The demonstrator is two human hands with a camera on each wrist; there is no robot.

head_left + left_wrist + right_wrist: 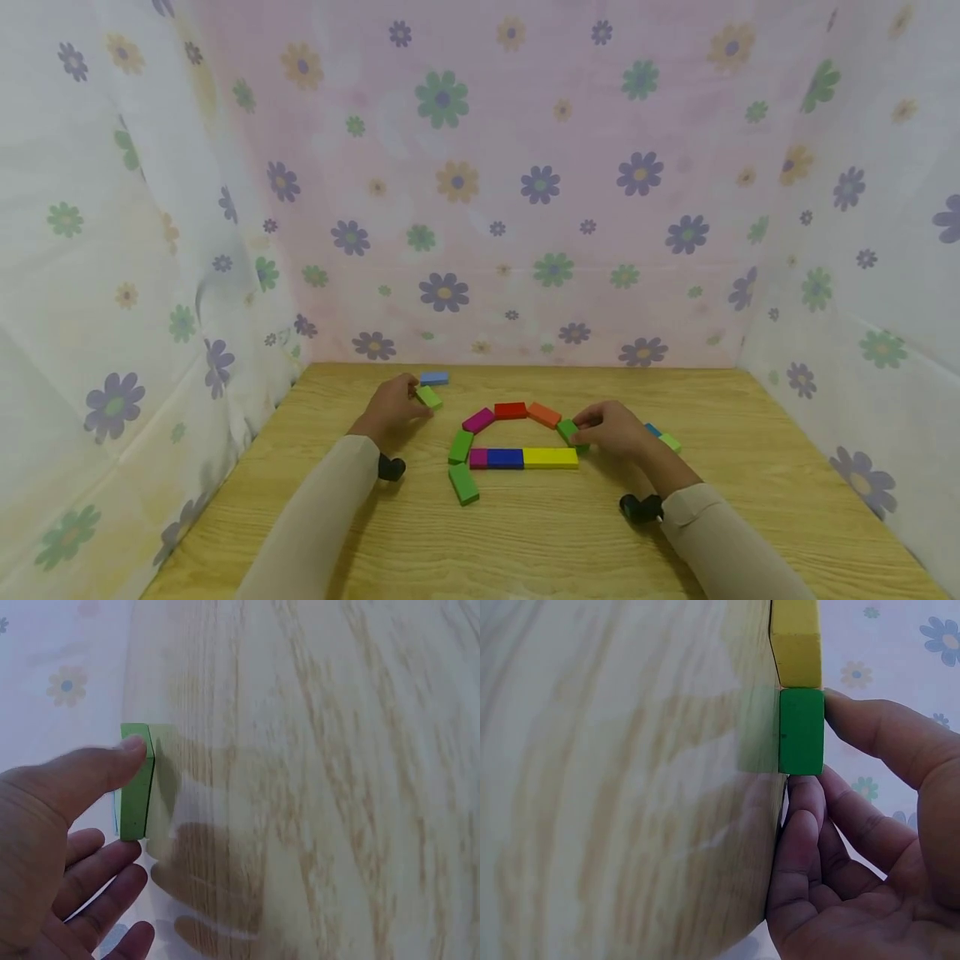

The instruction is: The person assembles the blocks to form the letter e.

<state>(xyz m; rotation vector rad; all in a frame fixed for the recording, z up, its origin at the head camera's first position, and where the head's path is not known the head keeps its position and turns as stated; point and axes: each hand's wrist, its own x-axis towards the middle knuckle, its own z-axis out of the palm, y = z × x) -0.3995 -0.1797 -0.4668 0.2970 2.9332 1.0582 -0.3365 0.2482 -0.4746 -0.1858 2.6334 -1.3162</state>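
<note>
While the right hand [617, 429] pinched the green block [566, 429] between thumb and fingers on the bench [540, 542], just beside the yellow block [551, 458] and by the near end of the orange block [544, 415], the left hand [392, 406] pinched the lime block [429, 397] near the pale-blue block [434, 378]. Easing the green block gently into a neat angle, without nudging the yellow block, seemed the best way to seat it.

A cloth-walled booth [862, 217], wider setting hidden: flower-print fabric [510, 133] hangs round three sides of a wood-grain bench [525, 546]
</note>
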